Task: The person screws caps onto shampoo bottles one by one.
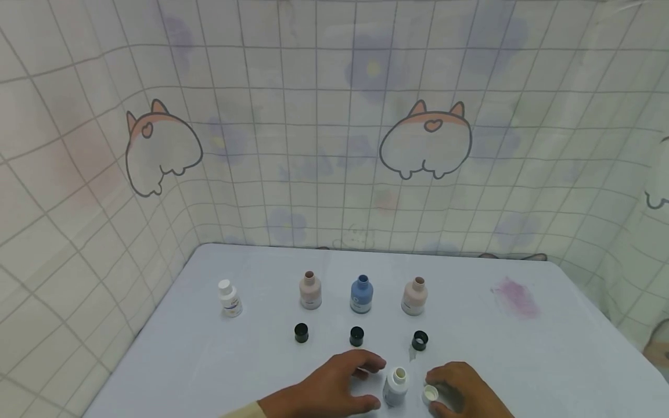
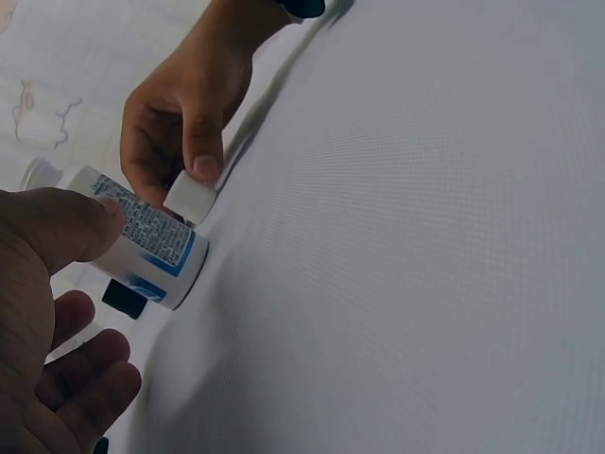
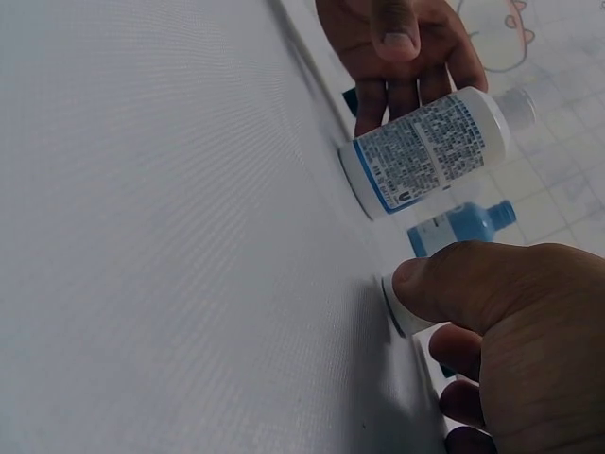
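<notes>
A small white bottle (image 1: 395, 390), uncapped, stands upright at the near edge of the head view. To its left is my left hand (image 1: 331, 386), thumb and fingers spread loosely with a gap between them and the bottle. The bottle's printed label with blue edging (image 3: 421, 156) shows in the right wrist view. My right hand (image 1: 467, 388) pinches a white cap (image 1: 430, 395) between thumb and finger, just right of the bottle. That cap lies hollow side up on the table; in the right wrist view the thumb partly covers it.
Farther back stand two pinkish bottles (image 1: 310, 291) (image 1: 414, 297) and a blue bottle (image 1: 362, 295), all uncapped. Before them lie black caps (image 1: 301, 332) (image 1: 356, 336) (image 1: 420, 341). A capped white bottle (image 1: 230, 299) stands at left. A pink stain (image 1: 517, 298) marks the white table.
</notes>
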{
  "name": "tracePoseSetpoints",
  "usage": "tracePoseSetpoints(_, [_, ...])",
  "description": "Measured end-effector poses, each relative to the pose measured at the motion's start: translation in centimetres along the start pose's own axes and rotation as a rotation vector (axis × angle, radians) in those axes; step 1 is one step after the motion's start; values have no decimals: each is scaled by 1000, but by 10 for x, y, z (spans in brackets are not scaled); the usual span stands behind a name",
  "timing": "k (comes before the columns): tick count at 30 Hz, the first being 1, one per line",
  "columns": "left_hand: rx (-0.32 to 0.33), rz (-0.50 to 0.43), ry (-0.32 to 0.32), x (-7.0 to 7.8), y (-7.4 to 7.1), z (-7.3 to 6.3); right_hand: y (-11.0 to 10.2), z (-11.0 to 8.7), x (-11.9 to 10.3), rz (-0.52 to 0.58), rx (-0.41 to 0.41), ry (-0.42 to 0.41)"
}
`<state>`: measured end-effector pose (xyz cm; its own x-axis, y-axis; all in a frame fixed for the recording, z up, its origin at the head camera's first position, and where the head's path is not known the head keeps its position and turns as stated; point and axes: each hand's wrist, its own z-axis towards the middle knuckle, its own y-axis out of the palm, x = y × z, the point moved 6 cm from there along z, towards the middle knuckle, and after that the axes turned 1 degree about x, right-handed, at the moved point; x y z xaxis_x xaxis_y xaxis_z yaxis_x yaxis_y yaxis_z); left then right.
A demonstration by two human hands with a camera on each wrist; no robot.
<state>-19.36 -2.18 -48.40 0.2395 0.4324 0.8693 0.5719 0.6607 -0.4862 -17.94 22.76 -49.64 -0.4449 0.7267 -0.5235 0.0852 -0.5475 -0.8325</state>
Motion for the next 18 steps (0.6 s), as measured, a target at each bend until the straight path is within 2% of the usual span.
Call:
tracePoseSetpoints(5, [-3,5,18,-1,2,3,-1,-2,-2,-7,82,-93])
tracePoseSetpoints(8, [-3,5,23,-2,2,4,-2,-2,-2,-8,102,-123])
tracePoseSetpoints(18, [4,-11,9,0,3,7,-4,2,-5,-15,44,-53])
